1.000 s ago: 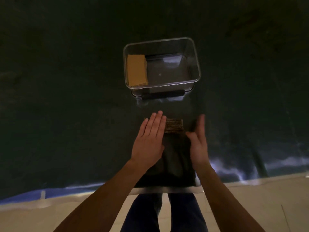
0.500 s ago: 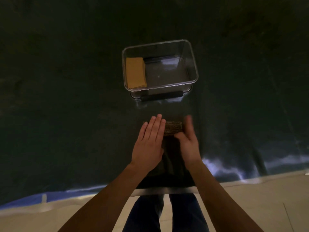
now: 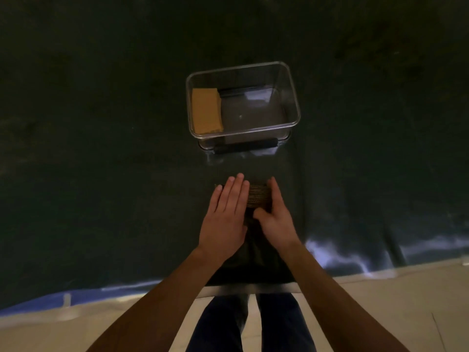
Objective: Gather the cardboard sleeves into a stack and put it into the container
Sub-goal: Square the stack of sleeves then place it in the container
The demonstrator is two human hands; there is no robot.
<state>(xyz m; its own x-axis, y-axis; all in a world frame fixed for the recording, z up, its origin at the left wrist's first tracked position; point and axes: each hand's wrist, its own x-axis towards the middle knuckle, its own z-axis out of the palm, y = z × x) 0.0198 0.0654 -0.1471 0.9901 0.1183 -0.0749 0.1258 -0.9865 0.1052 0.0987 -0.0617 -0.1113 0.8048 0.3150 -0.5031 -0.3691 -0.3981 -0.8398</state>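
A brown stack of cardboard sleeves (image 3: 259, 196) stands on edge on the dark table, pressed between my two hands. My left hand (image 3: 225, 217) lies flat against its left side with fingers straight. My right hand (image 3: 275, 217) presses its right side, thumb at the near end. Most of the stack is hidden by the hands. Beyond them sits a clear plastic container (image 3: 294, 107) with a tan stack of sleeves (image 3: 206, 111) lying against its left wall.
A dark sheet (image 3: 101, 174) covers the table, wrinkled and shiny at the near right. Its near edge (image 3: 253, 289) runs just behind my wrists, with pale floor and my legs below. The container has a black clip (image 3: 245, 148) on its near side.
My right hand has moved left and closed against the stack's right side. The left hand has stayed nearly still against the left side.
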